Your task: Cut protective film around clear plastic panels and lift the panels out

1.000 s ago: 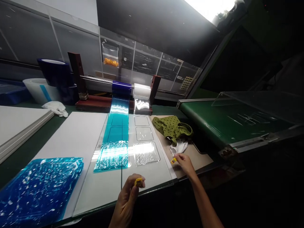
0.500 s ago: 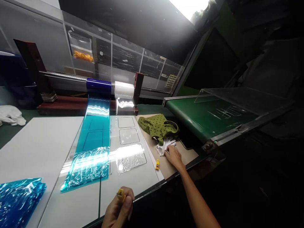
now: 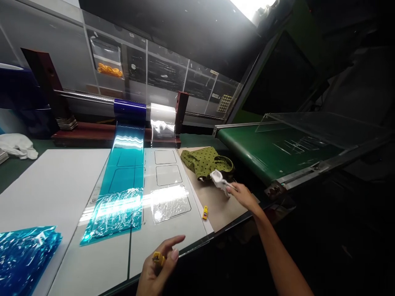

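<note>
My right hand [image 3: 243,195] is nearly closed, thumb and fingertips pinching a crumpled white rag [image 3: 218,180] just above the brown card [image 3: 219,214], close to a green dotted cloth [image 3: 205,161]. My left hand [image 3: 156,268] sits at the near edge of the white board [image 3: 168,246], fingers partly spread, with a small yellow cutter [image 3: 158,259] tucked against the palm; I can't tell how firmly it is held. A second yellow cutter [image 3: 205,212] lies on the card, near the board's edge. On the board, clear film [image 3: 170,203] marked with rectangle outlines runs from a clear roll [image 3: 163,115], and blue film [image 3: 121,205] runs beside it from a blue roll [image 3: 129,107]. The step in hand looks like taking up the rag to wipe the film; the next move calls for carrying it across to the film, keeping it clear of the cutter in my other hand
</note>
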`<state>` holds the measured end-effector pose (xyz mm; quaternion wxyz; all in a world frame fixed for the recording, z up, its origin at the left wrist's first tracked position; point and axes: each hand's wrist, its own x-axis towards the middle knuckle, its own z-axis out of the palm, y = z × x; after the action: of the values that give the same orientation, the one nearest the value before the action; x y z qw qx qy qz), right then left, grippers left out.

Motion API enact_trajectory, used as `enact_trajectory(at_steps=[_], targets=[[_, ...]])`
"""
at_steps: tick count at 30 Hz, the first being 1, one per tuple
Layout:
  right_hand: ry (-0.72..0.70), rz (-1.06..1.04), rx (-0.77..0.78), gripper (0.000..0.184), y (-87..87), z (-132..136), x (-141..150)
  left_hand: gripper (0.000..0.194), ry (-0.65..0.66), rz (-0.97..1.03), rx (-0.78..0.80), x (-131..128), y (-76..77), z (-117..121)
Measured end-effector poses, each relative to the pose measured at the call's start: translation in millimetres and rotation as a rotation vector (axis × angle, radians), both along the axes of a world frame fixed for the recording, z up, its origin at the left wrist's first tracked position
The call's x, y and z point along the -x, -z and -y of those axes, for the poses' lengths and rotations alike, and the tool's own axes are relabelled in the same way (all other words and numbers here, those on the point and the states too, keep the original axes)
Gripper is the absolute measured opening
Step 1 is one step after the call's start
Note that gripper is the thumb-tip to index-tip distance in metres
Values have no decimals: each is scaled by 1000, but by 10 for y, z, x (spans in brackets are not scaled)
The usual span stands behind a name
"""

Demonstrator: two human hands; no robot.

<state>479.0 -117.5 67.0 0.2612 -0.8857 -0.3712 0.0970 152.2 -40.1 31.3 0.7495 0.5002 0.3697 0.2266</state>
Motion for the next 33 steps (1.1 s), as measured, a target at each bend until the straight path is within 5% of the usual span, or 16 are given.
enact_trajectory(at_steps=[4, 7, 14, 18, 22, 25, 28, 33], targets=[[63, -117, -228, 37, -154, -423, -275, 68, -24, 12, 45, 28, -6, -10], [61, -272, -359, 50, -172, -513, -153, 63, -71, 48, 73, 63, 7, -39], [-205, -700, -390, 54, 216, -316, 1347, 60, -156, 115, -101, -163, -107, -101], [-465, -844, -342, 34, 211, -249, 1944, 62, -110, 202, -98, -202, -205, -137], [-551, -461, -147, 25, 75, -221, 1902, 44, -110, 210, -45, -140, -231, -164], [-404, -253, -203, 25, -54, -227, 1744, 32, -146, 49, -221, -103, -253, -167], [-341, -239, -356, 25, -228, -264, 1697, 36, -131, -182, -381, -73, -314, -160], [-516, -382, -320, 27, -396, -420, 1805, 42, -13, -332, -446, -27, -367, -147]])
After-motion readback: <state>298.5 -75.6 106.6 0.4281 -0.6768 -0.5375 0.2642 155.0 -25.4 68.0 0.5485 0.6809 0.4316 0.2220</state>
